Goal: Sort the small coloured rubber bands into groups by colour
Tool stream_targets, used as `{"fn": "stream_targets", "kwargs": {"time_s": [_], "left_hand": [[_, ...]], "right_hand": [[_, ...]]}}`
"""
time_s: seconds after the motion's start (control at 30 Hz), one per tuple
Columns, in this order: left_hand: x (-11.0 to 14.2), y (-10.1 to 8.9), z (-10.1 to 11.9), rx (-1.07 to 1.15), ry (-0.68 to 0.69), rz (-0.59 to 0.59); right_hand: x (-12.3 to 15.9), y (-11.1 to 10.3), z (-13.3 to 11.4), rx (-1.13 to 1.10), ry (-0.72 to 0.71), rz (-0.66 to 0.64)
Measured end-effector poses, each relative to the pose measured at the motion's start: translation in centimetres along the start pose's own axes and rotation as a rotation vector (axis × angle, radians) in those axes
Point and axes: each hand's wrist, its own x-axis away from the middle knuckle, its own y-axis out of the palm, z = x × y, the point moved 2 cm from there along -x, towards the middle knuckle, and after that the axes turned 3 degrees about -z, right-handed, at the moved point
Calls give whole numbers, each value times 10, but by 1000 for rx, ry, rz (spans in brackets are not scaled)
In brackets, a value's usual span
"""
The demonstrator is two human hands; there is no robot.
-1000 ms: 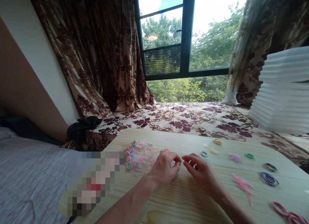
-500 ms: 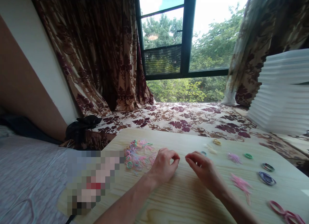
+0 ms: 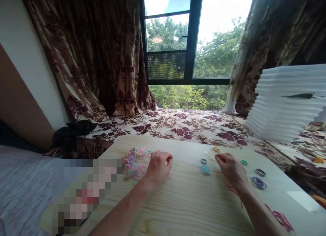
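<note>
My left hand [image 3: 159, 167] is closed in a loose pinch beside a mixed pile of small coloured rubber bands [image 3: 131, 166]. Whatever its fingertips hold, if anything, is too small to make out. To the right, my right hand [image 3: 231, 168] has its fingers pressed together near a pale yellow heap of bands [image 3: 211, 156] and a yellow hair tie [image 3: 216, 149]. Its fingertips show nothing I can name. Between the hands lie a grey-green hair tie [image 3: 203, 160] and a light blue heap of bands [image 3: 205, 170]. Pink bands [image 3: 233, 189] are partly hidden by my right wrist.
On the wooden table [image 3: 183, 202], a green hair tie [image 3: 243, 162], a dark hair tie [image 3: 260, 172], purple hair ties [image 3: 259, 183] and pink hair ties [image 3: 283, 219] lie at right. A blurred patch [image 3: 86, 198] covers the left edge. White ribbed sheeting [image 3: 282, 103] stands back right.
My hands have moved apart, the right one going rightward over the sorted bands. The light blue heap shows now, while the lilac heap is hidden. The view has turned somewhat to the right.
</note>
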Motion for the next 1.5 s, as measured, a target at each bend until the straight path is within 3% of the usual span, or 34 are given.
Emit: {"fn": "stream_targets", "kwargs": {"time_s": [0.23,0.4,0.53,0.73,0.87,1.5], "left_hand": [[0,-1,-3,-44,-16,-19],[-2,-7,-9,-81,-64,-46],[-4,-14,-16,-101,-109,-70],[-6,-19,-24,-129,-172,-161],[-4,-18,-20,-125,-151,-223],[6,-7,-6,-205,-113,-259]], "right_hand": [[-3,13,-6,114,-69,1],[-2,3,-4,109,-79,35],[10,-3,-23,-5,-209,92],[42,11,-71,-208,-450,-138],[55,21,-83,-208,-503,-260],[60,21,-86,-160,-502,-303]]}}
